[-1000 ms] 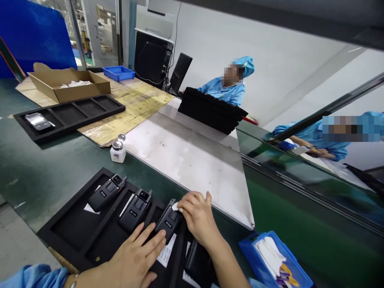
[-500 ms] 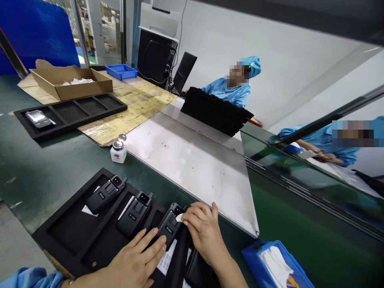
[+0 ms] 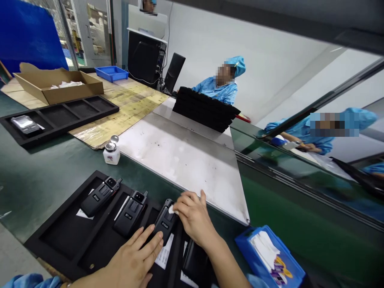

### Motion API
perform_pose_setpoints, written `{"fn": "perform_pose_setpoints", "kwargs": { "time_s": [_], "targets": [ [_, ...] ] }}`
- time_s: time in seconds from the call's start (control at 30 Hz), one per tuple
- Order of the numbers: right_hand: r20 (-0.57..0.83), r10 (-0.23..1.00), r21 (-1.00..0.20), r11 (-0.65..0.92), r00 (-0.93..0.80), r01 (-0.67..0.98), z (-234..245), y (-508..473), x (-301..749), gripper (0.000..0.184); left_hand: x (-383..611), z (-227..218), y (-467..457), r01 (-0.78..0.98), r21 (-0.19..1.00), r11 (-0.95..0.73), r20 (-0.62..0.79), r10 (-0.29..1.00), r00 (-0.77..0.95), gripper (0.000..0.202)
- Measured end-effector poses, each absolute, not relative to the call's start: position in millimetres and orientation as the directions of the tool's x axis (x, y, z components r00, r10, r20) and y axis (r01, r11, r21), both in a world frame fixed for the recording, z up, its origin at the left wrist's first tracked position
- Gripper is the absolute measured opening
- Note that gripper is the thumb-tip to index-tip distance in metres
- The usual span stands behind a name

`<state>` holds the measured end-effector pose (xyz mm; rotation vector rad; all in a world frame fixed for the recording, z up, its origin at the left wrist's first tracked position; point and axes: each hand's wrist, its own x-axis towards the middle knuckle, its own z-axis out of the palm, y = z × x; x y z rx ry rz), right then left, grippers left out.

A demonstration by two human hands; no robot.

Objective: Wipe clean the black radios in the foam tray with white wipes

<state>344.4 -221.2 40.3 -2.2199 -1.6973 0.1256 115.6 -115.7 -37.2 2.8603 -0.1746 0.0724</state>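
Note:
My right hand (image 3: 193, 218) pinches a small white wipe (image 3: 171, 209) against the upper back of a black two-way radio (image 3: 165, 224). My left hand (image 3: 135, 254) lies over the lower end of that radio with its fingers stretched out. The radio rests in a compartment of a black foam tray (image 3: 64, 228). To the left, two similar radios lie back side up, one in the middle (image 3: 129, 218) and one farther left (image 3: 97, 200). Another dark device (image 3: 195, 260) is partly hidden under my right forearm. Printed white paper slips (image 3: 164, 254) stick out beneath the devices.
A white bottle with a metal top (image 3: 111, 156) stands beyond the tray. Right of my hands is a blue bin (image 3: 244, 244) with white cloths. A second foam tray (image 3: 63, 130) holds one device, near a cardboard box (image 3: 52, 96). Co-workers sit behind stacked black trays (image 3: 204, 108) and glass.
The view has shifted slightly to the right, so more of the blue bin shows. The wipe has moved a little across the radio's upper back; my left hand stays on it.

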Motion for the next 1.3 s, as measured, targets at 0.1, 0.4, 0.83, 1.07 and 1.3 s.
{"fn": "perform_pose_setpoints", "kwargs": {
  "time_s": [0.1,0.4,0.83,1.07,1.3],
  "targets": [
    [0.115,0.962,-0.32,-0.199,0.246,0.926,45.2,-199.8,344.4,0.02,114.5,-38.3,-115.3,-0.104,0.273,-0.956,0.089,-0.082,0.993,0.086],
    [0.114,0.941,-0.34,-0.265,0.319,0.902,41.4,-241.3,351.5,0.023,115.5,-20.1,-111.9,-0.12,0.296,-0.948,0.112,-0.091,0.99,0.081],
    [0.385,0.742,-0.364,-0.424,0.548,0.83,27.2,-362.4,352.2,0.019,130.9,-2.8,-160.5,-0.193,0.349,-0.917,0.028,-0.196,0.98,0.073],
    [0.157,0.848,-0.381,-0.42,0.506,0.824,34.7,-303.5,344.1,0.022,155.6,-14.8,-196.2,-0.265,0.345,-0.9,0.057,-0.261,0.964,0.076],
    [0.145,0.882,-0.326,-0.385,0.448,0.864,27.7,-341.7,351.7,0.024,156.9,-4.6,-191.2,-0.265,0.343,-0.901,0.008,-0.279,0.96,0.075]
  ]
}}
